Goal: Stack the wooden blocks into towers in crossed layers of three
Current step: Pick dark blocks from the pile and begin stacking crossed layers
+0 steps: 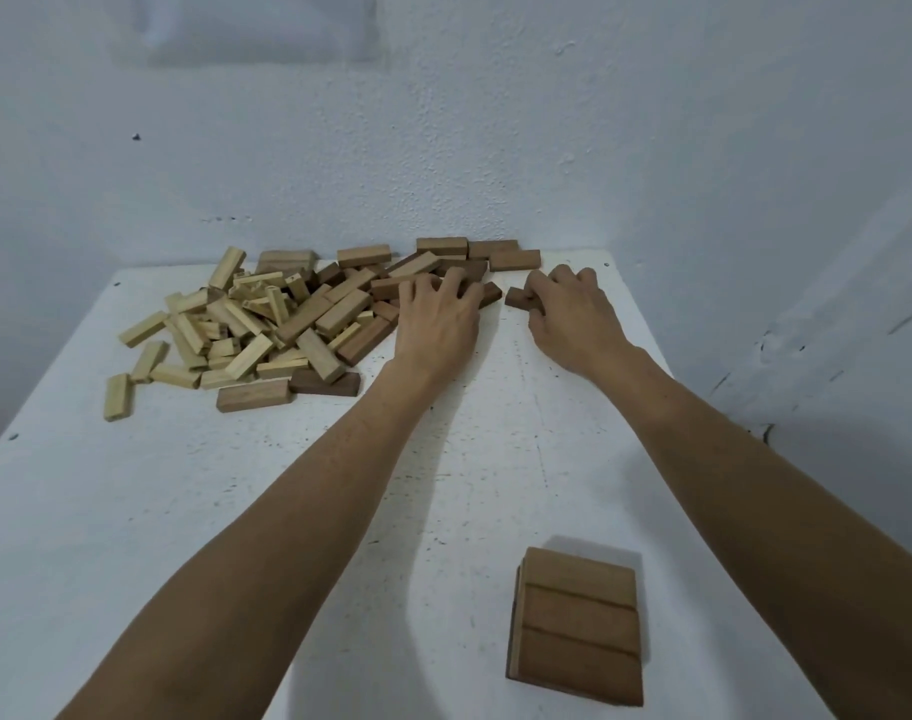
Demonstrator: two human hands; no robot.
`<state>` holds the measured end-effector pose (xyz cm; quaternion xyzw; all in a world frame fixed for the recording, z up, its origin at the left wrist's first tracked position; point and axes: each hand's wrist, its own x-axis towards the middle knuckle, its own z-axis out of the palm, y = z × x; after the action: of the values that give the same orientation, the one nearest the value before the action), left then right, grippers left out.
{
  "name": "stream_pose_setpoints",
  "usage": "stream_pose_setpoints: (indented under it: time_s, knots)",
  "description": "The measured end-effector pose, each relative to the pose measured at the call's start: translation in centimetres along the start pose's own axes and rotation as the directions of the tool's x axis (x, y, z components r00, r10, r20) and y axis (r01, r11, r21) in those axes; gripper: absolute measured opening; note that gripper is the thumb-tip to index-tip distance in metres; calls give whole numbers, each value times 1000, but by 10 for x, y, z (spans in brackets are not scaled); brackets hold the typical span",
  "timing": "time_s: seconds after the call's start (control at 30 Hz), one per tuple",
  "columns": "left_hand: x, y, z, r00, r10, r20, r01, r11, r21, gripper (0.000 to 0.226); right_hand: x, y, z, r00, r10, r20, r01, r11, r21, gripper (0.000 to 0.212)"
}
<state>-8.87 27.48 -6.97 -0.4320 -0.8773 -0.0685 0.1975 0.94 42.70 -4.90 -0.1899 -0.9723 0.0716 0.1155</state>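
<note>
A loose heap of wooden blocks (282, 314), pale small ones and larger brown ones, covers the far left of the white table (236, 511). My left hand (438, 319) lies on the heap's right edge, its spread fingers curled over a brown block (490, 293). Just to the right, my right hand (568, 314) pinches one dark brown block (519, 297) on the table. Near the front right stands a low tower (578, 626) with three brown blocks side by side on top of a layer below.
More brown blocks (513, 259) lie along the table's far edge against the pale wall (495, 122). The table's right edge runs close to my right forearm. Bare table surface lies between my arms and at the front left.
</note>
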Motion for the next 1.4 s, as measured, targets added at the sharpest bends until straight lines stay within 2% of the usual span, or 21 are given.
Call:
stream_pose_setpoints:
  time_s: [0.2,0.43,0.57,0.7,0.87,0.97,1.1,1.17,1.23,1.4]
  knots:
    - [-11,2,-14,996,69,50,-63,992,-106,30,-27,4,-5,1000,-2,-10,4,991,131,14]
    - [-45,14,-29,993,107,50,-98,984,-152,31,-61,-1,-17,1000,-10,30,3,969,248,11]
    - [-62,11,-44,988,99,120,-74,977,-201,24,-78,-9,-28,995,-10,101,-18,960,280,6]
    - [-90,-1,-62,988,103,113,-61,946,-319,12,-92,-25,-49,993,-60,105,28,958,285,7]
    - [-144,-20,-89,993,27,117,13,945,-326,10,-109,-66,-81,988,-138,71,114,956,270,9]
    - [-177,-29,-106,988,-73,136,114,938,-326,11,-126,-101,-98,981,-187,50,170,955,244,7]
    - [-218,-31,-126,960,-217,174,268,892,-364,10,-159,-152,-107,966,-253,57,239,953,188,4]
    - [-237,-28,-134,952,-276,135,308,857,-414,9,-178,-176,-100,962,-268,52,260,957,126,8]
    - [-255,-26,-138,953,-290,84,295,833,-468,11,-196,-193,-85,967,-247,53,239,963,124,10]
    - [-288,-35,-137,956,-278,92,285,815,-505,12,-227,-207,-42,993,-102,57,89,977,194,10]
